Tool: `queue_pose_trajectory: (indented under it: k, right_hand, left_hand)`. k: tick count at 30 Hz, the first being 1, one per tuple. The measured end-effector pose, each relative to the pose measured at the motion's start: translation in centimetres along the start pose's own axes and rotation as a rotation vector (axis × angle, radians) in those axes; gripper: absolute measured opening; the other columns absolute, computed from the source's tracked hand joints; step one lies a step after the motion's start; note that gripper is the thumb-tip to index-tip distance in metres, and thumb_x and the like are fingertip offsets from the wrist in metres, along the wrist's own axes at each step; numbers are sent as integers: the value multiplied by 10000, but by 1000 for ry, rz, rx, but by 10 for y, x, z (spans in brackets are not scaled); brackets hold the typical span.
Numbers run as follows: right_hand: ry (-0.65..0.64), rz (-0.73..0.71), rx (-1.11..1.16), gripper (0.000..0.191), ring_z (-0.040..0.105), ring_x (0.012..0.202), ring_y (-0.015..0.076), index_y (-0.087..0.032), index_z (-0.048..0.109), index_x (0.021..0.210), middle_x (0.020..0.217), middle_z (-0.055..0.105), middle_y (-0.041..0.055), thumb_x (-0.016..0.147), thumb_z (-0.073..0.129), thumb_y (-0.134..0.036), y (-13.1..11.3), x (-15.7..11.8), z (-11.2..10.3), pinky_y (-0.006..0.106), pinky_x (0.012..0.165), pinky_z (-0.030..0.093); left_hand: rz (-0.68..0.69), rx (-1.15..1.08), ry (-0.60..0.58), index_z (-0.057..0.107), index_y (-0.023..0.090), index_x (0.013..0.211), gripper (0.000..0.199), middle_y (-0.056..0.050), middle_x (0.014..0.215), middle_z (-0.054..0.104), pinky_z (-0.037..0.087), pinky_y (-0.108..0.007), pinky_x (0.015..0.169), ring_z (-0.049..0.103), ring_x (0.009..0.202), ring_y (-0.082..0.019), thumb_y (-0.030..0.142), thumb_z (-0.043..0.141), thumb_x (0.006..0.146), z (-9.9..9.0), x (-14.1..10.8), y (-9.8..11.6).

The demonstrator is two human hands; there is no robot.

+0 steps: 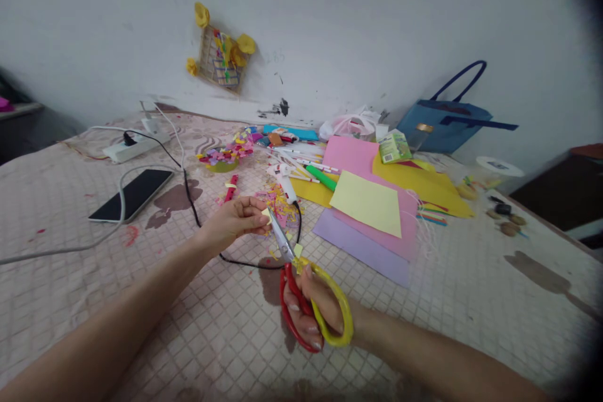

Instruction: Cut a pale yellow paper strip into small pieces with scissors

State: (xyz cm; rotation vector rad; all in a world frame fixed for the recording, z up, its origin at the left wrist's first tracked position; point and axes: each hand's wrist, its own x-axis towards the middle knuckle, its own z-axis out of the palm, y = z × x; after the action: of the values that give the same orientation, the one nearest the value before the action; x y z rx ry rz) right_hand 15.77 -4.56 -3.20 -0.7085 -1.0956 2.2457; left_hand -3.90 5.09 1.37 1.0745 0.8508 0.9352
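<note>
My left hand [239,218] pinches a small piece of pale yellow paper [266,216] between thumb and fingers. The fingers of my right hand [316,301] pass through the red and yellow handles of a pair of scissors [284,245]. Their metal blades point up and left and meet the paper at my left fingertips. Beneath and beyond the blades lie a heap of thin paper scraps [279,203] and a white glue gun [284,183] with a black cord. A pink strip [231,188] is just beyond my left hand.
Coloured sheets, a pale yellow one [368,202] uppermost, lie right of the glue gun. A phone [132,196] and a power strip [136,147] are at left, with cables across the cloth. A blue bag [443,125] stands at the back right.
</note>
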Motion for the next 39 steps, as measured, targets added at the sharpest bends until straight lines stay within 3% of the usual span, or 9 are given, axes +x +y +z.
queue_pose_trajectory:
  k: [6,12,16,22,25,30,33,36,39]
  right_hand:
    - [50,-42,24,625,332,252,56,-172,451,660,358,373,-87,720,315,-779,-9,3,-3,162,273,299]
    - [465,-343,-374,356,382,320,51,-160,515,745,411,430,-88,747,601,-505,-28,8,-14,151,330,298]
    - [545,-283,-508,271,401,335,62,-147,546,803,412,452,-82,731,613,-400,-39,10,-13,160,340,305]
    - [522,-227,-516,164,369,304,59,-170,488,694,366,422,-96,709,578,-305,-39,11,-7,167,333,292]
    - [525,-259,-449,152,369,303,59,-174,477,700,363,426,-99,702,576,-290,-35,13,-13,168,333,285]
    - [416,-254,-122,199,332,306,47,-179,465,715,374,388,-116,660,616,-296,-38,15,-19,169,342,273]
    - [313,-186,-6,212,302,309,42,-173,462,678,380,371,-110,638,633,-292,-41,15,-17,175,335,249]
    - [224,-171,24,204,307,311,44,-166,451,624,387,356,-99,661,619,-276,-43,13,-16,185,341,231]
    - [172,-149,49,203,300,320,41,-163,438,598,399,342,-94,696,590,-255,-43,11,-15,187,356,214]
  left_hand:
    - [-53,44,-63,555,141,800,289,-1,653,681,512,-204,571,652,600,-119,191,769,612,2,-2,-6]
    - [-150,49,-66,557,135,768,243,-37,672,694,523,-223,594,654,609,-126,238,744,652,18,-8,-12]
    - [-193,61,-56,549,140,758,234,-31,668,689,513,-206,584,636,578,-100,252,733,666,33,-15,-17]
    - [-225,111,-114,561,140,760,244,-47,683,690,516,-210,586,650,592,-114,312,713,679,39,-16,-24]
    - [-208,182,-44,566,142,747,238,-41,661,679,509,-209,518,647,553,-129,329,697,685,35,-13,-24]
    - [-1,349,55,618,189,924,281,-31,782,679,380,-167,325,557,391,-89,313,686,681,30,-14,-24]
    - [30,348,-11,649,172,882,234,-3,644,633,347,-157,342,510,401,-75,303,679,690,34,-17,-23]
    - [-33,306,-80,651,159,853,225,36,495,530,339,-162,376,465,410,-73,337,657,715,38,-19,-21]
    - [-106,245,-126,641,150,792,218,40,490,505,315,-161,391,426,415,-59,352,661,713,41,-20,-20]
